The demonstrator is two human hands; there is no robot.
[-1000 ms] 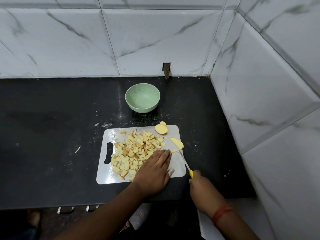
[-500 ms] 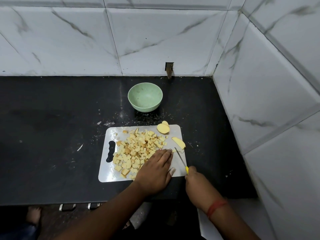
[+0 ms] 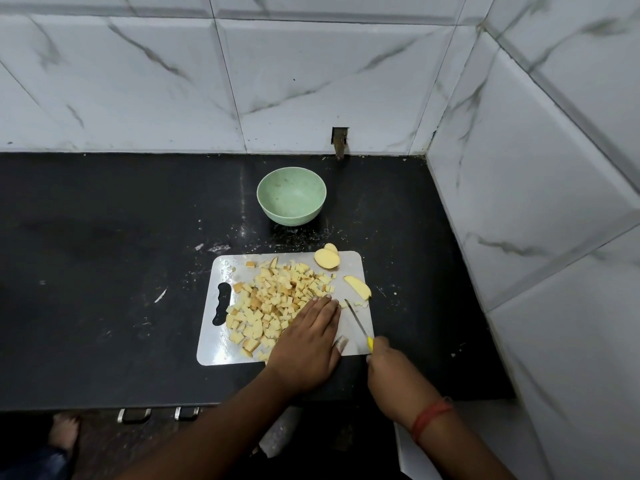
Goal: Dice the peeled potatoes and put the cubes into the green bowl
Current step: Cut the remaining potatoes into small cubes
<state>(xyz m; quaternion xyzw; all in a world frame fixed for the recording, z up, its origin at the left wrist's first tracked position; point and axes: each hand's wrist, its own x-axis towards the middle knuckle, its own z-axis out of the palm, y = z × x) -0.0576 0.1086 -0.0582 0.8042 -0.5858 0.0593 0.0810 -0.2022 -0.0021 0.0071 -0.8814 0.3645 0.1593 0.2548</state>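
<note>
Head view. White plastic cutting board [image 3: 221, 344] flat on black countertop [image 3: 104, 306], handle slot at its left end. All positions below referenced to the board.

On the board, left and centre: large heap of diced potato cubes [image 3: 277, 299], pale yellow, some browned. At the board's far right corner: peeled potato end piece [image 3: 326, 258], cut face up, a second thinner piece tucked just behind it. On the right edge, nearer than that piece: potato wedge [image 3: 357, 287], lying flat. Just nearer than the wedge: a few small cut bits [image 3: 360, 304] beside the blade tip.

Left hand [image 3: 306, 344] palm down over the near right part of the board, fingers straight and held together, fingertips against the right flank of the cube heap; nothing gripped. Thumb extended toward the near edge of the board.

Right hand [image 3: 391, 370] just off the near right corner of the board, fingers curled round the yellow handle of a small knife [image 3: 356, 323]. Blade angled over the board's right portion, tip pointing away toward the small bits; contact with the board not determinable.

Green bowl [image 3: 291, 196] upright on the countertop beyond the far edge of the board, well apart from it, no cubes visible inside.

Red thread band [image 3: 431, 415] on the right wrist.
</note>
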